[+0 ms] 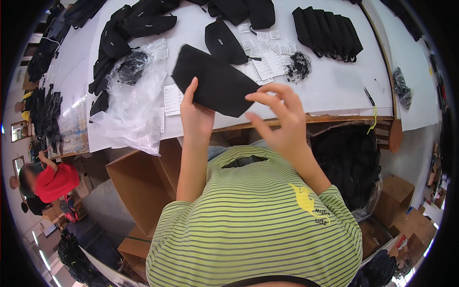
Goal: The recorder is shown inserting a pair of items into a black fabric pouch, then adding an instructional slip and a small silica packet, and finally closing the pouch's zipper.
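My left hand (196,112) grips a flat black fabric pouch (215,81) from below, its thumb lying across the near face. The pouch is tilted above the table's front edge, a plain side turned toward me. My right hand (284,115) is at the pouch's right end. Its index fingertip meets or nearly meets the corner, while the thumb stands apart. Just beyond lies another black pouch (224,42) with a small light mark and a zip pull. Printed white paper slips (270,64) and a tangle of thin black cords (298,67) lie to its right.
Crumpled clear plastic (129,107) covers the table's left part, below piled black pouches (148,24). A neat row of black pouches (327,33) lies far right. A dark pen-like tool (369,95) is near the right edge. Cardboard boxes (143,186) stand below; a person in red (56,182) is left.
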Demonstrator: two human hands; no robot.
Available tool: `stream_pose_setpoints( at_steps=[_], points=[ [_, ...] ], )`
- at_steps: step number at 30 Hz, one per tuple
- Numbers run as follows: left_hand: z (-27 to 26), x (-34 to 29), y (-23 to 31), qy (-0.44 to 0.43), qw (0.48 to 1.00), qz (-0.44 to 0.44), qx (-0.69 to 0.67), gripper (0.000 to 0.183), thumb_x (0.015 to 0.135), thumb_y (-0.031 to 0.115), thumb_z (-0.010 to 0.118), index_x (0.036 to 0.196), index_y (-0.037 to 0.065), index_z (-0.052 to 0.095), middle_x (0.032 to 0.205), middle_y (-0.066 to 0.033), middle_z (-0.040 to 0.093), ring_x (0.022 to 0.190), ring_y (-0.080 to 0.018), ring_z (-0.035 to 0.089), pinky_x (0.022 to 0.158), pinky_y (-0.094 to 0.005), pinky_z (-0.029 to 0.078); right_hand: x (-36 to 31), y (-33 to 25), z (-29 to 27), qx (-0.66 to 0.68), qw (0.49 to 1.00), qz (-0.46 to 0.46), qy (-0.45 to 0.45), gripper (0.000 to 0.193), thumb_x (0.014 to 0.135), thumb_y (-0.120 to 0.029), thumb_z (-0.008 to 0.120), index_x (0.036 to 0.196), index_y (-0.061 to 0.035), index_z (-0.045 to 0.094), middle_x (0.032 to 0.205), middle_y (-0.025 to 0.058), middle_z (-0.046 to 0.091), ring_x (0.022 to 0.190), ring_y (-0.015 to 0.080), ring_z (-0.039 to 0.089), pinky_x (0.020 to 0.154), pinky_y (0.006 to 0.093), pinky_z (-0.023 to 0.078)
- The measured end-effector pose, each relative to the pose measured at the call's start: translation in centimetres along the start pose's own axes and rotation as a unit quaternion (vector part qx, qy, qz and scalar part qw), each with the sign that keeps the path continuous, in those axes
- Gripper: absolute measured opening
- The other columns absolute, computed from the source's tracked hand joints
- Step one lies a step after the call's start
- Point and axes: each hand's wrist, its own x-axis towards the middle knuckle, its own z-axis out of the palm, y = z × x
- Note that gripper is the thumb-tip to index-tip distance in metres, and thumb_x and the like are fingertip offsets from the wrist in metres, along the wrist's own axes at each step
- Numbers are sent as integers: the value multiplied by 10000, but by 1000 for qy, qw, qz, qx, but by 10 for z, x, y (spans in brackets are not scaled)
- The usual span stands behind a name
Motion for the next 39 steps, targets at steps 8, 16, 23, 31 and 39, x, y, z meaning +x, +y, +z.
stream_pose_setpoints(
  at_steps=[8, 16, 23, 31, 39],
  points=[
    [-3, -17, -24, -25, 991, -62, -115, 359, 972, 198, 435, 1277, 10, 420, 1292, -126, 492, 1188, -257, 486, 1019, -413, 394, -13, 15, 26, 69, 990, 118, -22, 391, 760, -211, 726, 1131, -136, 628, 1268, 70, 542, 903, 225, 601, 782, 322, 472],
    [-24, -12, -21, -69, 997, -25, 29, 375, 923, 145, 531, 1263, 19, 436, 1330, -110, 440, 1158, -217, 494, 1009, -404, 389, -7, 42, 19, 322, 929, 178, 31, 171, 817, -36, 657, 987, -43, 658, 1099, 61, 615, 970, 132, 567, 775, 236, 435],
    [-25, -11, 0, -143, 949, 119, 254, 362, 847, 68, 636, 1188, 43, 518, 1345, -77, 416, 980, -139, 558, 815, -286, 497, -5, 46, 12, 414, 877, 245, 15, 218, 818, -46, 664, 1031, -49, 618, 1048, 28, 605, 932, 82, 539, 741, 202, 400],
    [-27, -8, -12, -3, 911, 138, 388, 172, 771, 25, 724, 925, 22, 647, 740, -5, 590, 572, -60, 490, 477, -195, 345, -14, 77, 3, 248, 921, 293, -63, 188, 783, -128, 710, 942, -54, 642, 710, -47, 546, 576, 18, 400, 524, 174, 306],
    [-31, 9, -29, 2, 960, 51, 277, 172, 919, 155, 571, 979, -1, 615, 882, -56, 623, 569, -73, 521, 469, -208, 383, -23, 116, -19, 355, 871, 340, 5, 159, 792, -83, 716, 924, -28, 648, 755, -38, 592, 604, 5, 475, 524, 163, 358]
  ],
)
